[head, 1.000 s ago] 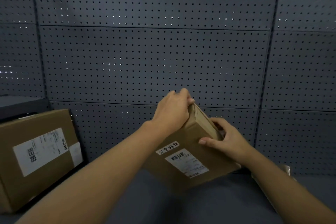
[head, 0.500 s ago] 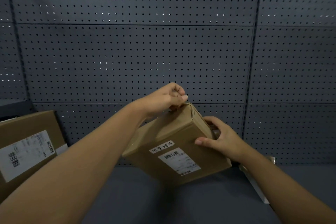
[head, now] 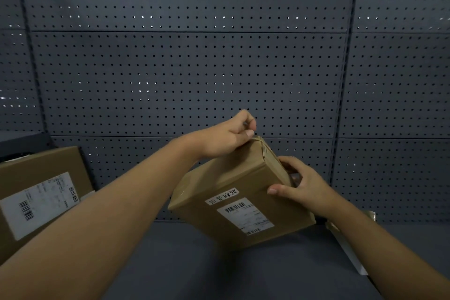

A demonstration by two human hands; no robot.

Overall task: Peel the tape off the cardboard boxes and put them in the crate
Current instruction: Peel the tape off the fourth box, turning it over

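Observation:
A small brown cardboard box (head: 226,178) with white shipping labels stands tilted on one corner on the dark grey shelf surface (head: 194,263). My left hand (head: 229,135) is at the box's top far corner, its fingers and thumb pinching the brown tape (head: 264,151) that runs over the edge. My right hand (head: 302,186) grips the box's right end, thumb on the labelled face, fingers round the taped side. No crate is in view.
A larger cardboard box (head: 41,192) with a white label sits at the left. A grey pegboard wall (head: 194,68) stands close behind. A pale strip of material (head: 350,248) lies on the shelf under my right forearm.
My left hand shifted from covering the box's top corner to pinching the tape at its edge, and rose slightly. The box tipped so its top face shows more. My right hand kept its grip.

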